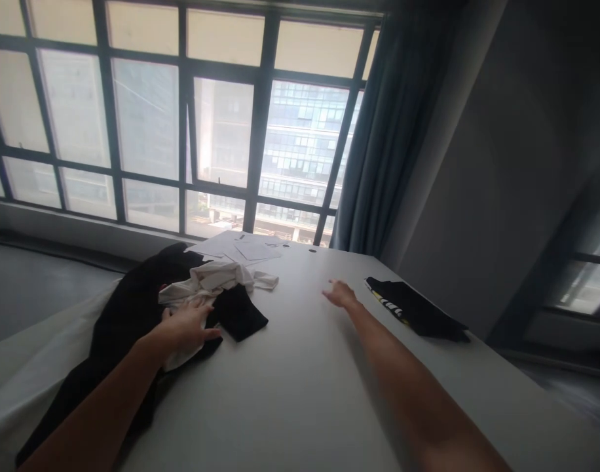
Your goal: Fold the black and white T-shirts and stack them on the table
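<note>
Resting on the crumpled white garment [216, 282], the left hand [189, 328] is lying with its fingers [206, 308] spread flat, pressing the cloth without gripping it. That garment is sitting on the white desk [300, 380], on top of the dark clothes [128, 314] heaped along the desk's left edge. The right hand [342, 295] is reaching out just above the desk's middle, fingers loosely open and holding nothing. Right of it, a folded black garment [418, 308] is lying near the desk's right edge. Papers [245, 249] are lying at the far edge.
</note>
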A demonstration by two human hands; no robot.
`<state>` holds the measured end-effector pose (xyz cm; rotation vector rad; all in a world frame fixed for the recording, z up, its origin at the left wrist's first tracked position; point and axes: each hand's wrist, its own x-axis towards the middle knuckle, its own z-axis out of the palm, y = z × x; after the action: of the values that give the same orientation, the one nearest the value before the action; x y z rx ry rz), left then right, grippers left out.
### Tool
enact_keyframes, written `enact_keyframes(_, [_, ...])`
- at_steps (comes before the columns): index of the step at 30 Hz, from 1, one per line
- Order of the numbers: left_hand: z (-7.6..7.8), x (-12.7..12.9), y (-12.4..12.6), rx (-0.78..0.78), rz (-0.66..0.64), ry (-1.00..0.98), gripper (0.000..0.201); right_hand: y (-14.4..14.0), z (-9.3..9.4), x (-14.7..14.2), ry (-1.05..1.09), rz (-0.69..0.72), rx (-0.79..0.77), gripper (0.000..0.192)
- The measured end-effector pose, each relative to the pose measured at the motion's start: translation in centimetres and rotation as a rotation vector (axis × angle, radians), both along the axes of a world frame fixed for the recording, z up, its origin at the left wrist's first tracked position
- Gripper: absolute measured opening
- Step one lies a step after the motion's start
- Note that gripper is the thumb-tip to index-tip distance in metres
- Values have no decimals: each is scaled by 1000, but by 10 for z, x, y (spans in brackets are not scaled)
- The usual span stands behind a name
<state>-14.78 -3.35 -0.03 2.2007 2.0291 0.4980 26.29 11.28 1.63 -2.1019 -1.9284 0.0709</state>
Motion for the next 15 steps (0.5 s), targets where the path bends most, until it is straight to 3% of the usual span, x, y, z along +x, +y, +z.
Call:
enact_keyframes(3, [4, 19, -3, -10, 29, 68, 70, -13, -4, 85, -146, -232, 28, 52])
enact_keyframes(8, [3, 71, -14, 14, -233, 74, 59, -43, -15, 193, -141, -571, 31, 52])
enact_keyframes(11, [-9, 86, -11, -76, -306, 90, 53, -58, -29, 234, -73, -644, -10, 48])
enact_keyframes(15, [-21, 78, 3, -24, -247, 106, 44, -72, -42, 260, -1, -602, 10, 32])
